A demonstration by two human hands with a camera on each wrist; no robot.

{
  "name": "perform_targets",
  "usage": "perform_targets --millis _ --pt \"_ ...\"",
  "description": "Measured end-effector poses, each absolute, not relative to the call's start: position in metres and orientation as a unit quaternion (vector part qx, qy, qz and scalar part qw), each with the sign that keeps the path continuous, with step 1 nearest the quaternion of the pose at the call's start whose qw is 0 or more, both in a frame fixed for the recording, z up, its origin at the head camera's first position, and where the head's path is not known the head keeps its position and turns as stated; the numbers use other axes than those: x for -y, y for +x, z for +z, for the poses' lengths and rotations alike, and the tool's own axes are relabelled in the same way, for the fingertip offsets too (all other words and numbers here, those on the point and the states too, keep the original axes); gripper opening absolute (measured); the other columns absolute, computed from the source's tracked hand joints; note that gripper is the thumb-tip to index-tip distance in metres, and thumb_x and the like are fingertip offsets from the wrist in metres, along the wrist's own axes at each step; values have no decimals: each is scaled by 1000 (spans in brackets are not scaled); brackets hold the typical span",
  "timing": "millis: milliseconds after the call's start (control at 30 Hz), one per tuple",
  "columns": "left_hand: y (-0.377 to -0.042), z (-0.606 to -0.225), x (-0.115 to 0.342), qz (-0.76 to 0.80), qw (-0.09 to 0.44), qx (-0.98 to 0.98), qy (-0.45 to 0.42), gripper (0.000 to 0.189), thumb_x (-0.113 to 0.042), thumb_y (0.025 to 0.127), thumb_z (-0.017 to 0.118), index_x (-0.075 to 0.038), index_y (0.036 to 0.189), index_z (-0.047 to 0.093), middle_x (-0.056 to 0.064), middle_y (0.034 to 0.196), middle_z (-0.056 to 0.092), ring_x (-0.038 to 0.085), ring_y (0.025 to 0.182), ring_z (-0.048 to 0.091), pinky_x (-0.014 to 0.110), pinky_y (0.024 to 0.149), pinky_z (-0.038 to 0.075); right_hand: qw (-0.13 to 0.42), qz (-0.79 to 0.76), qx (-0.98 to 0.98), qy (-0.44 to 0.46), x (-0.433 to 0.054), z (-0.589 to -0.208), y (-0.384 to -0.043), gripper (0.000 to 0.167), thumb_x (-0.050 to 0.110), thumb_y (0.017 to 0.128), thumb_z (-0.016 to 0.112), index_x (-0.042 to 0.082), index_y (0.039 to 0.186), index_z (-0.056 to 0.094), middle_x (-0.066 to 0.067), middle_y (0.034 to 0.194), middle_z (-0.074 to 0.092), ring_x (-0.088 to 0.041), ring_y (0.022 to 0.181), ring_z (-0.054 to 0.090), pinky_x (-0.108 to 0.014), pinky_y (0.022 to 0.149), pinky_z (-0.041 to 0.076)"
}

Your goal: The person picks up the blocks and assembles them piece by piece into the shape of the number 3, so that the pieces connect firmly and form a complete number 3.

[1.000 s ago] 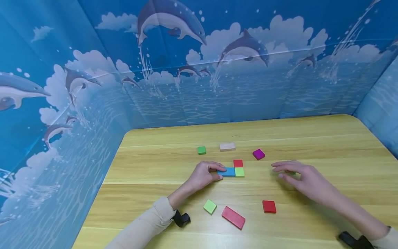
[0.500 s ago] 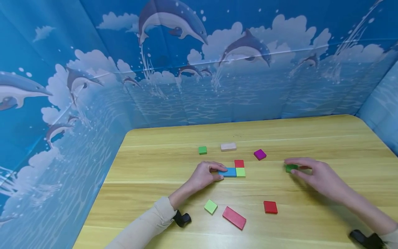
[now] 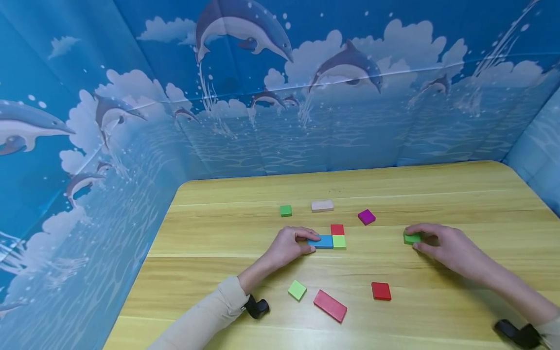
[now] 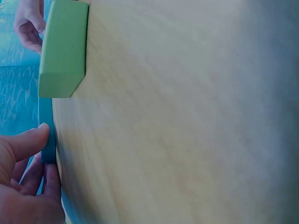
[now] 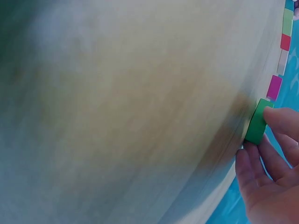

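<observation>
My left hand point(image 3: 286, 247) holds the left end of a flat blue block point(image 3: 323, 242) between thumb and fingers; the left wrist view shows the thumb on the blue block's edge point(image 4: 46, 109). A light green square block point(image 3: 339, 242) sits against its right end, and a small red block point(image 3: 337, 229) adjoins that one on the far side. Further right, my right hand point(image 3: 452, 249) pinches a green block point(image 3: 411, 238) at the table surface. In the right wrist view, the thumb rests on one side of this green block point(image 5: 256, 125), fingers on the other.
Behind the joined blocks lie a green block point(image 3: 286, 211), a pale pinkish block point(image 3: 322, 206) and a purple block point(image 3: 366, 217). Nearer are a light green block point(image 3: 297, 290), a long rose-red block point(image 3: 330, 306) and a red block point(image 3: 381, 291). A dolphin-print curtain point(image 3: 245, 146) borders the wooden table point(image 3: 236, 199).
My right hand has shifted right and its thumb and fingers have closed on the green block, which it partly covered before. My left hand stays on the blue block.
</observation>
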State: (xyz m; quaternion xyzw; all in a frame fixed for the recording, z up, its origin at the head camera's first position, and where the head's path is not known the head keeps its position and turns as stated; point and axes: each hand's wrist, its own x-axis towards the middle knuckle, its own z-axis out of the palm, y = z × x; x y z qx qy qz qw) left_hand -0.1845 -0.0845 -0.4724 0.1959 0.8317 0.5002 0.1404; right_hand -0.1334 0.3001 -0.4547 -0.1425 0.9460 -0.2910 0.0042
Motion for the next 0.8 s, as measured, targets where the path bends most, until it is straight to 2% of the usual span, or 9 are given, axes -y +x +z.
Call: perform_targets --millis 100,467,800 --pt "-184 -472 84 498 141 -833 197 23 -3 86 75 -14 106 78 -10 111 69 7 115 57 24 98 45 8 -286 -948 -142 -300 -455 -134 34 7 86 74 11 119 69 -14 118 67 -27 96 65 -36 77 53" --pt "-184 -472 85 492 137 -837 198 23 -3 86 74 -14 106 78 -10 111 69 8 117 56 26 100 43 -2 -271 -951 -151 -297 -455 -134 35 5 84 75 12 118 70 -11 114 69 -25 93 66 -42 77 53" --pt "-185 -473 85 494 138 -836 197 24 -3 86 75 -14 107 78 -10 112 69 7 117 56 26 101 42 7 -278 -948 -156 -284 -453 -131 34 8 85 75 14 119 70 -8 112 69 -23 93 65 -42 77 54"
